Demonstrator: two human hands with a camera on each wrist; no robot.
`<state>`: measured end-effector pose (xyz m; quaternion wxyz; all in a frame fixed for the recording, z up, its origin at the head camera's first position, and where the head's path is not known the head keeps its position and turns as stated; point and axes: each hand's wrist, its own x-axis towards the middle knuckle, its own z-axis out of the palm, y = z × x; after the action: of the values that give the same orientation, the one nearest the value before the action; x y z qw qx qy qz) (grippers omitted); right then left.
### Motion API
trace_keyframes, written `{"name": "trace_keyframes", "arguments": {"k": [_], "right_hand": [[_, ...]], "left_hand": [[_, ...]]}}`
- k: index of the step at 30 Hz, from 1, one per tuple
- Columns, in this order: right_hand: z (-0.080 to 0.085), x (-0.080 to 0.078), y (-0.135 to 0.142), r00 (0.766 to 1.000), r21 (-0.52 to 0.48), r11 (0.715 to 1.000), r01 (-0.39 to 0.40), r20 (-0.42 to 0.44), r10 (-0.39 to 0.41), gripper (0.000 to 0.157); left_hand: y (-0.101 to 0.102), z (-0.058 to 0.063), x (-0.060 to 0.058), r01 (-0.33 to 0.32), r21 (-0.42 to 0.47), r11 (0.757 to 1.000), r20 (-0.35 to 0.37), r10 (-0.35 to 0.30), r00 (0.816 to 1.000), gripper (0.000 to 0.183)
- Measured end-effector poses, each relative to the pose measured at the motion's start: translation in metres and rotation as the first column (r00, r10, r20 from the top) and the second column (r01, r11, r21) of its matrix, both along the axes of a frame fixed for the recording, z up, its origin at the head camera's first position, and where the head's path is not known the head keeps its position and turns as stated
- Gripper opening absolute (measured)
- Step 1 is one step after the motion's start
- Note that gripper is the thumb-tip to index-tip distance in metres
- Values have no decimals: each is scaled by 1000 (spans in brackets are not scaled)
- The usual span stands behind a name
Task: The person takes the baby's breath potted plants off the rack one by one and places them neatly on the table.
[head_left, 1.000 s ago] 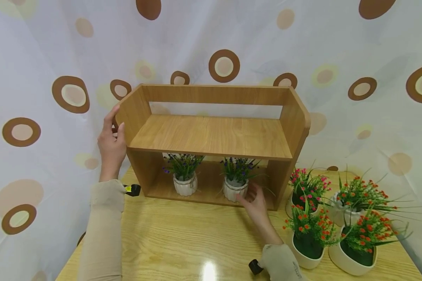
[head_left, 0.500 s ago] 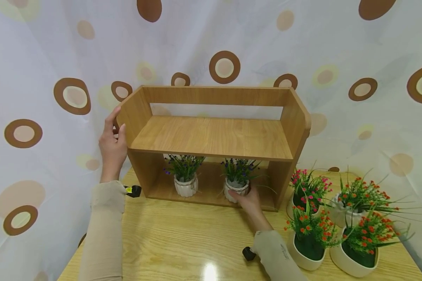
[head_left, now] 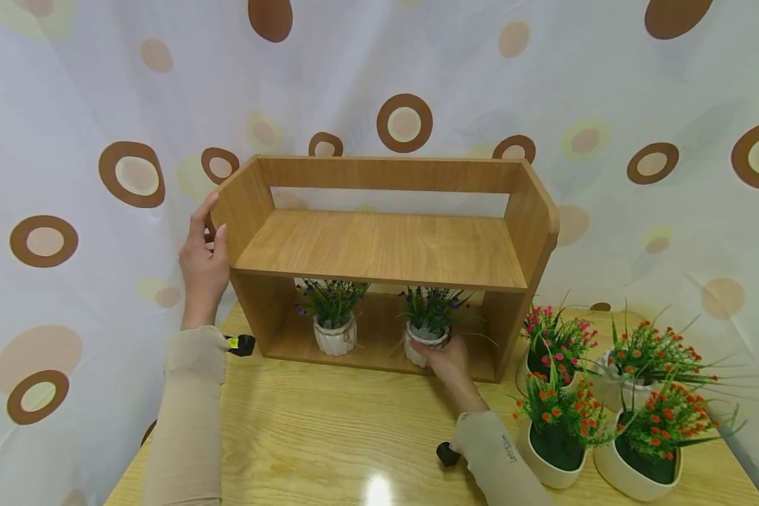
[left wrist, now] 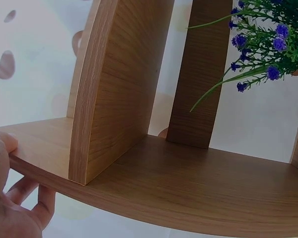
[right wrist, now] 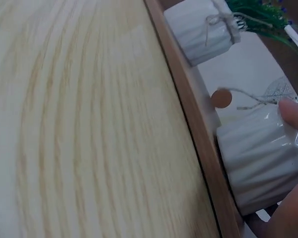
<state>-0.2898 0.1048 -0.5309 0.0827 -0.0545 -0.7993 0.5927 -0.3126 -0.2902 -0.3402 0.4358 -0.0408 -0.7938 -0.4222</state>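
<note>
A two-tier wooden shelf (head_left: 379,242) stands on the table against the patterned backdrop. My left hand (head_left: 204,270) grips the edge of its left side panel; in the left wrist view the thumb lies on one face and fingers curl round the other. On the lower tier sit two white ribbed flowerpots with purple flowers. My right hand (head_left: 449,362) holds the right flowerpot (head_left: 417,348), thumb at its front rim, the other fingers mostly hidden behind it. The left flowerpot (head_left: 335,336) stands apart from both hands. Twine is tied round the pots (right wrist: 260,158) in the right wrist view.
Several potted plants crowd the table's right side: one with pink flowers (head_left: 559,337), others with orange-red flowers (head_left: 660,351). A white oval pot (head_left: 635,471) stands nearest the front right. The light wooden table (head_left: 329,429) stretches before the shelf.
My right hand has moved left from beside the right flowerpot and closed round it. The left hand stays on the shelf's side panel.
</note>
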Motion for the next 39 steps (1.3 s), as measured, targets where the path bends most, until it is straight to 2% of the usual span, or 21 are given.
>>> {"name": "trace_keyframes", "arguments": {"k": [5, 11, 15, 19, 24, 30, 37, 39], "right_hand": [[3, 5, 0, 1000, -8, 1000, 16, 5, -16, 80], [13, 16, 4, 1000, 21, 1000, -17, -11, 17, 79], [16, 26, 7, 999, 30, 998, -47, -13, 48, 85], [17, 37, 10, 998, 34, 997, -64, -14, 64, 91], [19, 53, 13, 995, -9, 996, -92, -29, 92, 87], [21, 74, 19, 990, -40, 990, -138, 22, 139, 84], [22, 96, 21, 984, -107, 981, -163, 54, 170, 88], [24, 102, 22, 984, -100, 982, -160, 68, 167, 90]], "left_hand": [[0, 0, 0, 7, 3, 1000, -5, -7, 1000, 51], [1, 0, 1, 3, 5, 1000, 13, -3, 1000, 51], [1, 1, 2, 1, 7, 1000, 27, -1, 1000, 52], [1, 1, 2, 0, 11, 1000, 36, 0, 999, 52], [2, 1, 2, 2, 15, 1000, 35, -3, 999, 52], [4, 2, 1, 10, 8, 1000, 28, -10, 1000, 52], [2, 1, 2, -2, 17, 1000, 28, 1, 1000, 52], [3, 1, 2, -3, 17, 1000, 30, 2, 1000, 52]]}}
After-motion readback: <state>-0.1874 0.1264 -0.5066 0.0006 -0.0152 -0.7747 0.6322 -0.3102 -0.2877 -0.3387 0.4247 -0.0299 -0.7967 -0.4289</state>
